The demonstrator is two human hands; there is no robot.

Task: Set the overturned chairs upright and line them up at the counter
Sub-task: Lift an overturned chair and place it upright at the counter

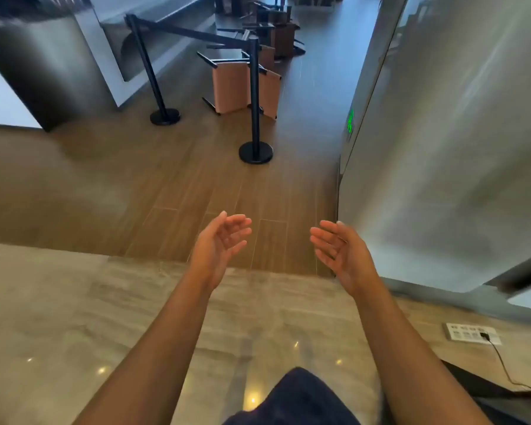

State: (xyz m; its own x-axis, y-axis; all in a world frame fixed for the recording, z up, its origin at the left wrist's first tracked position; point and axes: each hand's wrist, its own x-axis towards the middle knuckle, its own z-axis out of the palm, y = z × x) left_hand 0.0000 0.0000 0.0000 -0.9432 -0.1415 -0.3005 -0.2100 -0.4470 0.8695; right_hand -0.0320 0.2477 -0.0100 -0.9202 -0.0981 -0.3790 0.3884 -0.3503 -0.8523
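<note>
Wood-plank floor (pixel 135 185) fills the middle of the frame and meets pale stone tile (pixel 74 302) along the bottom. The left hand (pixel 219 240) and right hand (pixel 339 250) reach forward on bare forearms, palms facing each other and well apart. Their fingers (pixel 238 233) are loosely spread, slightly curved, and hold and touch nothing. The overturned chairs (pixel 230 87) lie at the top centre, a tan one nearest and darker ones behind it. In front of them stand two black barrier posts (pixel 254 118) joined by a belt. A grey desk (pixel 43 62) fills the upper left. A grey wall (pixel 442 148) with a green sign (pixel 350 121) runs down the right, and a power strip (pixel 472 334) lies at the lower right.
</note>
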